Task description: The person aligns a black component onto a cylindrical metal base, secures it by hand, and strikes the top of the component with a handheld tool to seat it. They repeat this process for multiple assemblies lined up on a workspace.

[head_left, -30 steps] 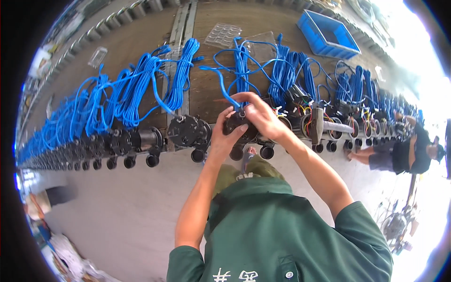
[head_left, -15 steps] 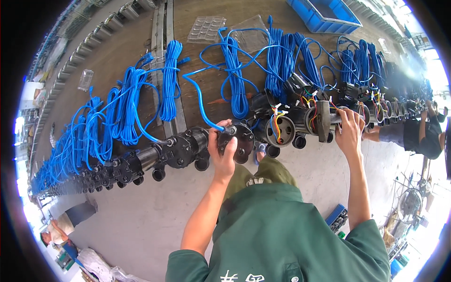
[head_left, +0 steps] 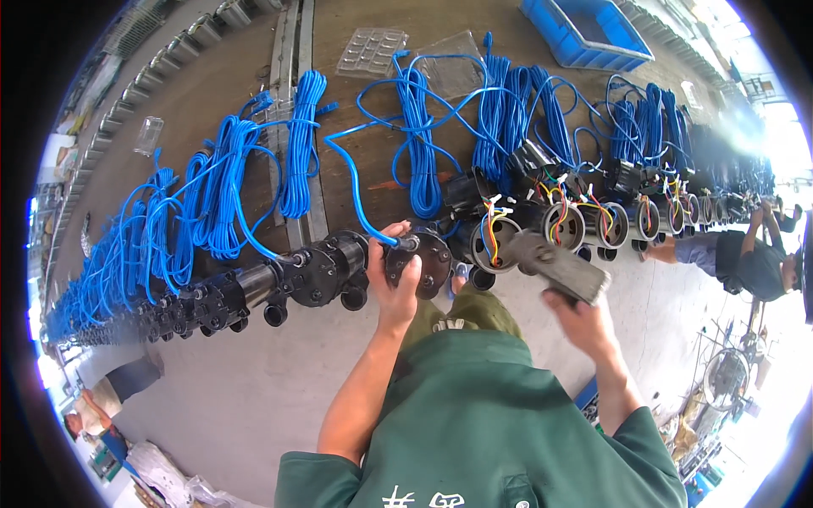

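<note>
Fingers of the left hand (head_left: pixel 393 289) pinch a round black cap (head_left: pixel 432 264) mid-frame, seemingly stiff, slick and best held by its rim, while I cannot tell how the blurred right hand (head_left: pixel 586 325) grips the heavy-looking grey mallet (head_left: pixel 566 269) right of centre.

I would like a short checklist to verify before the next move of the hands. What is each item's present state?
1. Left hand gripping round black cap: ok.
2. Thin bright-blue cable meeting cap's silvery fitting: ok.
3. Worn grey block-headed hammer in right hand: ok.
4. Hammer apart from cap: ok.
5. Cap seated flush: cannot tell; underside hidden.
6. Multicoloured wires inside neighbouring open black cylinder: not ok, protruding.
</note>
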{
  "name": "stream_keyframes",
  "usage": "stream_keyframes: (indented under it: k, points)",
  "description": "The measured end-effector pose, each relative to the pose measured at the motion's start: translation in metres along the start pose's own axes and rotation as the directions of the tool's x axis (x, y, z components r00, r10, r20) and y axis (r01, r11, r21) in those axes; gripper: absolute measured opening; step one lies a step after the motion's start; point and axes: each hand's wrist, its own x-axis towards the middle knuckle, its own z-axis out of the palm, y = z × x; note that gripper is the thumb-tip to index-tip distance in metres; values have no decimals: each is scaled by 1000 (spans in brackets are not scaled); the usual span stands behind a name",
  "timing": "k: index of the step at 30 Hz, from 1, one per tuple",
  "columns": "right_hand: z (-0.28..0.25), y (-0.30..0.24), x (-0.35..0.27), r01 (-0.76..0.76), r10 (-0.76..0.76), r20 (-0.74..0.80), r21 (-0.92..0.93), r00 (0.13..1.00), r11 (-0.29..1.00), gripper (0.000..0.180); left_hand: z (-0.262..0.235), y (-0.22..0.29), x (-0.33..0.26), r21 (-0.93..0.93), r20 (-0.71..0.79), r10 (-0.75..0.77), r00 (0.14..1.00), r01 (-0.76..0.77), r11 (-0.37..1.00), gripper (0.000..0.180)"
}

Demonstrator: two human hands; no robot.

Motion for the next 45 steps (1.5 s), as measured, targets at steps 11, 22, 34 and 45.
stream_keyframes:
  k: [11,22,34,45]
  points:
    - [40,-57,21,146,-101,246,-172,964,974,23,2,2,-4,41,-82,50,995,-47,998,39]
    - [64,-106,29,324,-176,408,-329,896,887,23,-17,5,-5,423,94,320,943,-329,844,103]
    - [42,-51,22,247,-176,190,-472,966,846,23,-14,4,-5,406,87,325,942,-332,852,97]
    - [45,-104,2,443,-379,300,-185,876,877,23,-21,8,-10,474,129,346,929,-364,802,98]
